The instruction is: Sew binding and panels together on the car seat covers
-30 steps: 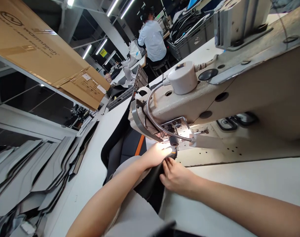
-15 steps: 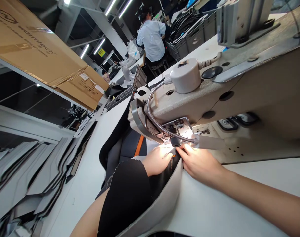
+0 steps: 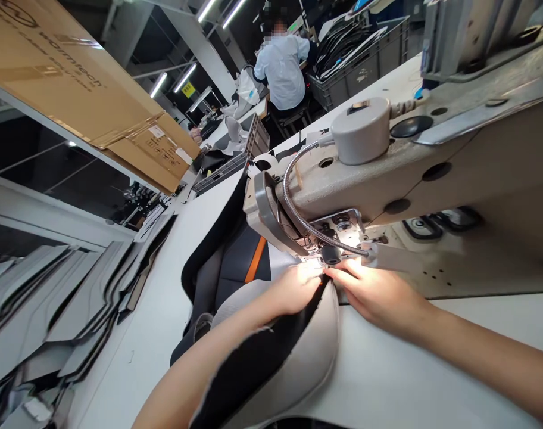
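A sewing machine (image 3: pixel 271 196) stands over a padded fabric piece, its lamp lighting the needle area. My left hand (image 3: pixel 298 289) is closed on the fabric just left of the presser foot area, with fingertips close to it. On the other side, my right hand (image 3: pixel 383 295) pinches the fabric's edge, its fingertips nearly meeting the left ones. The fabric (image 3: pixel 298 369) is black on one face and light grey on the other, and its near part curls up below my hands. Beyond my left forearm lies a dark seat cover section with an orange stripe (image 3: pixel 256 260). The needle tip is hidden.
Stacked grey fabric panels (image 3: pixel 79 298) lie at the left. A cardboard box (image 3: pixel 75 77) rests on a shelf above them. Behind the machine are grey crates (image 3: pixel 365 71) holding cut pieces, and a person in a light blue shirt (image 3: pixel 280 68) sits with their back turned.
The black flap that lay over my left forearm has dropped below it, baring the forearm. Both hands stay by the needle area. The view has shifted, so the machine appears farther right.
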`<state>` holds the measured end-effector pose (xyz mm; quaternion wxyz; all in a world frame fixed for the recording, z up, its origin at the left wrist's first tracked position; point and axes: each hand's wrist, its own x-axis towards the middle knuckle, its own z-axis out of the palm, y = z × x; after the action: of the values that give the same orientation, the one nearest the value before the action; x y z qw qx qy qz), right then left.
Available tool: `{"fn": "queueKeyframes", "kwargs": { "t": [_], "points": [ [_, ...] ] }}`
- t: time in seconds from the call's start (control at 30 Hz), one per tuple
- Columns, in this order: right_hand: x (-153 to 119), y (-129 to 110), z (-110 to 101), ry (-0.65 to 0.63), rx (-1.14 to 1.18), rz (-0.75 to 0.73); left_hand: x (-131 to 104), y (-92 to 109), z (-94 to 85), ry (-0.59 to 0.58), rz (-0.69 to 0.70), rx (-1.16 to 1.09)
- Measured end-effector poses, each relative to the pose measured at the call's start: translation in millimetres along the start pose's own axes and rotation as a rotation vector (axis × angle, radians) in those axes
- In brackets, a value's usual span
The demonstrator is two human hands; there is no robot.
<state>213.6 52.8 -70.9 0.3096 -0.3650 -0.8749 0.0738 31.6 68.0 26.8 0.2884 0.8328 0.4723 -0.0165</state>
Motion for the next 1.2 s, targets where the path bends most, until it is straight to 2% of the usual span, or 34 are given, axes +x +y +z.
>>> {"fn": "queueKeyframes", "kwargs": {
  "t": [0.1,0.2,0.3,0.37,0.43,0.53,0.63,0.87,1.03,1.2],
  "points": [
    [2.2,2.3,-0.2,-0.043,-0.021,0.001,2.8,-8.1,-5.4,0.016,-0.066,-0.200],
    [6.6,-2.7,3.3,-0.097,-0.083,0.018,4.4,-8.2,-7.3,-0.001,-0.107,-0.224],
    [11.2,-9.8,7.3,-0.119,-0.180,0.041,4.0,-3.9,-6.9,-0.003,-0.078,-0.192],
    [13.1,-13.2,8.5,-0.114,-0.255,0.003,2.8,0.4,-5.2,-0.008,-0.054,-0.119],
    [13.8,-14.7,8.2,-0.109,-0.288,-0.024,1.2,5.4,-2.2,-0.022,-0.058,0.046],
    [13.0,-13.6,6.6,-0.081,-0.255,0.009,0.0,12.9,3.6,-0.050,-0.114,0.357],
    [11.3,-10.5,4.9,-0.043,-0.218,0.054,0.6,18.0,8.3,-0.082,-0.120,0.516],
    [10.1,-5.8,0.2,0.054,-0.080,0.088,0.9,19.8,12.8,-0.035,-0.150,0.595],
    [10.3,-5.8,-0.4,0.015,-0.059,0.107,2.6,15.1,16.1,0.035,-0.156,0.630],
    [7.1,1.5,6.6,0.010,0.084,0.075,4.1,10.0,18.5,0.056,-0.140,0.588]
  ]
}}
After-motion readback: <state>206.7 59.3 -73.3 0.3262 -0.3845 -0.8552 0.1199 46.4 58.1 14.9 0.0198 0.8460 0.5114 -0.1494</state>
